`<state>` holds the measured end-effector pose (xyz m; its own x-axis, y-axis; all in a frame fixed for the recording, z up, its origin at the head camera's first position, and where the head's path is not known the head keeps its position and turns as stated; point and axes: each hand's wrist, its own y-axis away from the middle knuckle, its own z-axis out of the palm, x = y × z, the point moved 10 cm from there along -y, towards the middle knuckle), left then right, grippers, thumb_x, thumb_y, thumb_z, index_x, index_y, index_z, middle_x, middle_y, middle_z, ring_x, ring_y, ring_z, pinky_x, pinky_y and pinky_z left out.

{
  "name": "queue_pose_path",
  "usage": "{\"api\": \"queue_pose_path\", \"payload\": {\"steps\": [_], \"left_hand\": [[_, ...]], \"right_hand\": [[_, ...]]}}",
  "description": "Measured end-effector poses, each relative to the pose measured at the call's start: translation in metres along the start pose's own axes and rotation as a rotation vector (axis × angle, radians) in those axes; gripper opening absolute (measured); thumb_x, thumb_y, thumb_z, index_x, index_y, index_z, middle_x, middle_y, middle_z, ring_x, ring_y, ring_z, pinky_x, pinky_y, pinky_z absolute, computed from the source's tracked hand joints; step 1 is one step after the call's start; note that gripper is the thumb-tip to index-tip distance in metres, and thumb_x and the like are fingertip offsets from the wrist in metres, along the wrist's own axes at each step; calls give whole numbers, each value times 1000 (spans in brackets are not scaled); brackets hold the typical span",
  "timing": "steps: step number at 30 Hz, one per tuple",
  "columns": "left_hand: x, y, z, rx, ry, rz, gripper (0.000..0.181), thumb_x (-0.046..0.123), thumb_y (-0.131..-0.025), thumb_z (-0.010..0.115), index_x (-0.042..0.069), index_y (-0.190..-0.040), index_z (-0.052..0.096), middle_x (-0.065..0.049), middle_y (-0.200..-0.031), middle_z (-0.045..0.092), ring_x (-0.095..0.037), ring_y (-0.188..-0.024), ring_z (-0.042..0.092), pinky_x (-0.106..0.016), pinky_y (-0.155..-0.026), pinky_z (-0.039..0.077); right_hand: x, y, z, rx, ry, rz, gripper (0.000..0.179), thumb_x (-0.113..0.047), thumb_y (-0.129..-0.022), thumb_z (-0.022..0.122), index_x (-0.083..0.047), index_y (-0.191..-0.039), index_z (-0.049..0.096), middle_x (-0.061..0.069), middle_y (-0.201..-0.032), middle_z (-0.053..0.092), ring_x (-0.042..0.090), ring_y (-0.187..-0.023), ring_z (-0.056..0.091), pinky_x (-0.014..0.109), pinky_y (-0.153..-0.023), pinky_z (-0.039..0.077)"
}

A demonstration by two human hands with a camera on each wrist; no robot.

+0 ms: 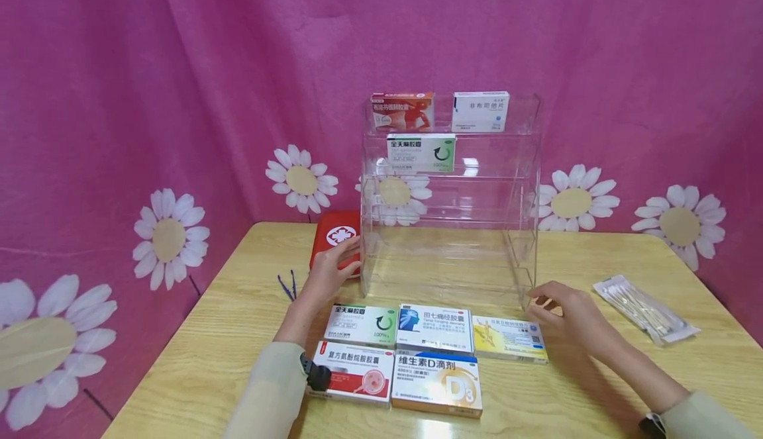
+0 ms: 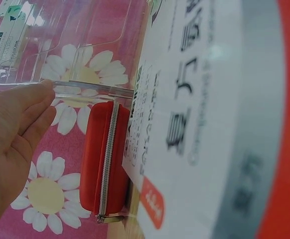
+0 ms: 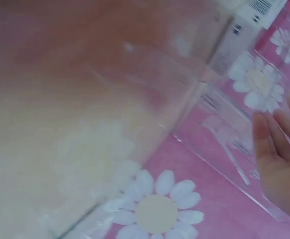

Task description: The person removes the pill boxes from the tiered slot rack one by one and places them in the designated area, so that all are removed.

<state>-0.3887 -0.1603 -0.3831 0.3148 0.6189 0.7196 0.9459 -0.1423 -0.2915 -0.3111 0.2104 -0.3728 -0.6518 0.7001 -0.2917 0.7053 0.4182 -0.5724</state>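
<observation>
A clear acrylic tiered display rack [image 1: 447, 287] stands on the table. My left hand [image 1: 330, 272] is at its left side, fingers nearly straight with tips right at the edge. At the lower right front corner is my right hand [image 1: 569, 310], fingers loosely bent beside the panel. On the top tier sit a red medicine box [image 1: 402, 113] and a white medicine box [image 1: 480, 112]; a green-and-white box [image 1: 420, 153] stands one tier below. In front of the rack lie another green-and-white box [image 1: 362, 326], a blue-and-white box [image 1: 434, 328] and a yellow-and-white box [image 1: 510, 338].
Nearer me are a red-and-white box [image 1: 353, 371] and an orange vitamin D box [image 1: 437, 385]. A red zipped first-aid case [image 2: 104, 157] is behind my left hand, with blue tweezers [image 1: 288, 287] nearby. Packed cotton swabs [image 1: 645, 310] lie at right. A pink curtain [image 1: 238, 61] hangs behind.
</observation>
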Motion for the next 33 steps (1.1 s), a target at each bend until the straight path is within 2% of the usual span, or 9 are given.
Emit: {"api": "queue_pose_path", "payload": {"steps": [4, 9, 11, 20, 26, 30, 33], "left_hand": [[0, 0, 0, 6, -4, 5, 57, 7, -88, 71, 12, -141, 52, -10, -136, 63, -26, -126, 60, -39, -101, 53], [0, -1, 0, 9, -9, 12, 56, 6, -88, 70, 11, -141, 53, -11, -135, 63, -26, -125, 61, -40, -101, 53], [0, -1, 1, 6, -2, 14, 56, 5, -88, 70, 11, -141, 53, -11, -134, 64, -26, -125, 61, -40, -101, 53], [1, -1, 0, 13, 45, 40, 55, 1, -87, 69, 6, -139, 53, -15, -131, 65, -28, -123, 62, -39, -99, 53], [2, 0, -2, 14, 71, 36, 55, 1, -87, 69, 5, -139, 53, -16, -132, 64, -29, -123, 62, -39, -99, 53], [2, 1, -1, 16, 61, 33, 55, 2, -87, 69, 6, -139, 53, -15, -132, 64, -29, -123, 63, -39, -98, 54], [3, 1, 0, 19, 50, 45, 54, 1, -87, 69, 5, -138, 54, -15, -131, 65, -29, -122, 63, -39, -97, 54]], "right_hand": [[-10, -19, -17, 128, 55, -65, 40, 5, -65, 83, -1, -103, 71, 9, -89, 72, 21, -71, 67, 19, -53, 53], [-15, -53, -33, 241, 64, -112, 47, 6, -65, 83, -1, -110, 69, 10, -91, 71, 22, -75, 66, 8, -57, 48], [-16, -66, -38, 269, 66, -121, 47, 6, -66, 83, 0, -110, 69, 11, -91, 71, 22, -75, 65, 9, -60, 48], [-22, -131, -45, 297, 58, -113, 40, 2, -76, 80, 2, -114, 66, 17, -93, 68, 28, -79, 67, 41, -65, 59], [-25, -179, -45, 320, 25, -111, 39, -2, -81, 77, 4, -117, 64, 20, -94, 65, 32, -79, 66, 44, -72, 61], [-21, -207, -42, 322, 12, -64, 42, -5, -82, 76, 4, -120, 62, 22, -97, 64, 37, -84, 66, 48, -78, 60], [-16, -225, -36, 291, 13, -14, 45, -7, -83, 75, 2, -124, 60, 24, -105, 63, 39, -90, 65, 49, -82, 58]]}}
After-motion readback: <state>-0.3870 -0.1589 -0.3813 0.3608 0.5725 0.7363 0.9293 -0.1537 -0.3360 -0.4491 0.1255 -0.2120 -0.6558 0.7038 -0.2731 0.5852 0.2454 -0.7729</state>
